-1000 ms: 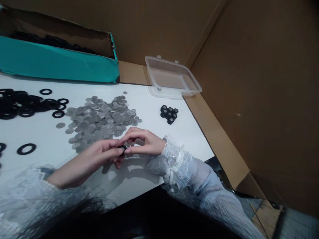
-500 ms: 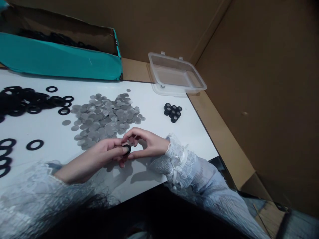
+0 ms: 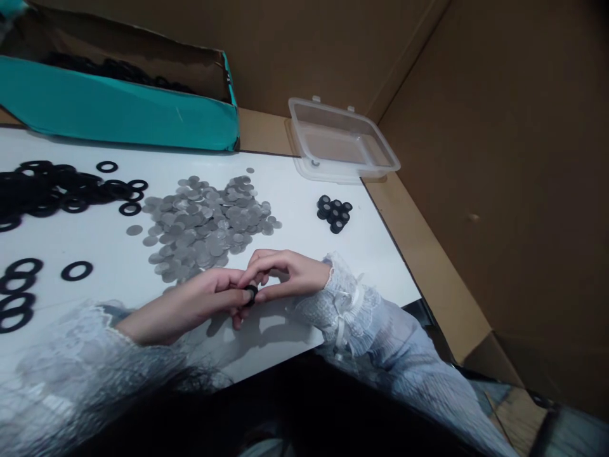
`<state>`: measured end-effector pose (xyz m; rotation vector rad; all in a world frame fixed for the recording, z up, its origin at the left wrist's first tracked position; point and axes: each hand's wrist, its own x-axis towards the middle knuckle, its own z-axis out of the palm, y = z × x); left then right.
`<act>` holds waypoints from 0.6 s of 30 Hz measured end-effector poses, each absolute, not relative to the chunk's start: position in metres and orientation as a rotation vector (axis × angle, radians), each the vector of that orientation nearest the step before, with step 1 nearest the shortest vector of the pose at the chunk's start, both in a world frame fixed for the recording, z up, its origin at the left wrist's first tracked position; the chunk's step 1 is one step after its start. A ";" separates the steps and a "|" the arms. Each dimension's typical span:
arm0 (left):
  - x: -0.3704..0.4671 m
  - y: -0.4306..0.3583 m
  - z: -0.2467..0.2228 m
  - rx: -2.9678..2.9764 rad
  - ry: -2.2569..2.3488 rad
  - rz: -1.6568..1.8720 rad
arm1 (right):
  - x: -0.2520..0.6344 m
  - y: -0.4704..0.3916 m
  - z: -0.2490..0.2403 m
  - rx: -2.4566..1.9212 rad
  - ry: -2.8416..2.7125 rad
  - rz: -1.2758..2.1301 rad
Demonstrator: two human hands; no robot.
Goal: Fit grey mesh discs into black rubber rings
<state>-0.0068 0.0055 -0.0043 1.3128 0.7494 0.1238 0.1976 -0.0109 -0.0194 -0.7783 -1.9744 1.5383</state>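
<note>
1. Change: my right hand (image 3: pixel 297 276) has closed in around the small black ring (image 3: pixel 254 290); half a second ago its face showed more openly.
2. Meaning: both hands now work at one piece; whether it has been altered, I cannot tell.
3. Grip: left hand (image 3: pixel 190 306) pinches the ring, thumb over its face; right fingertips are at its edge.
4. Location: above the white table (image 3: pixel 375 254), near the grey discs (image 3: pixel 209 222).
5. Appearance: black, round, partly hidden.
</note>
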 end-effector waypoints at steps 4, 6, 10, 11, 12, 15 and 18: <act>-0.005 0.005 -0.002 1.301 0.715 0.092 | 0.197 -0.012 -0.020 -0.673 -2.040 1.475; -0.005 0.005 -0.002 1.331 0.781 0.099 | 0.193 -0.015 -0.020 -0.755 -2.118 1.260; -0.004 0.004 -0.003 1.359 0.892 0.190 | 0.194 -0.026 -0.020 -0.856 -2.153 0.800; -0.004 0.004 -0.003 1.348 0.912 0.234 | 0.200 -0.029 -0.021 -0.901 -2.100 0.674; -0.005 0.005 -0.003 1.334 0.936 0.281 | 0.207 -0.033 -0.022 -0.976 -2.019 0.531; -0.006 0.006 -0.001 1.306 1.075 0.432 | 0.241 -0.040 -0.031 -1.332 -1.660 0.062; -0.009 0.008 0.000 1.296 1.179 0.544 | 0.277 -0.042 -0.044 -1.589 -1.459 -0.186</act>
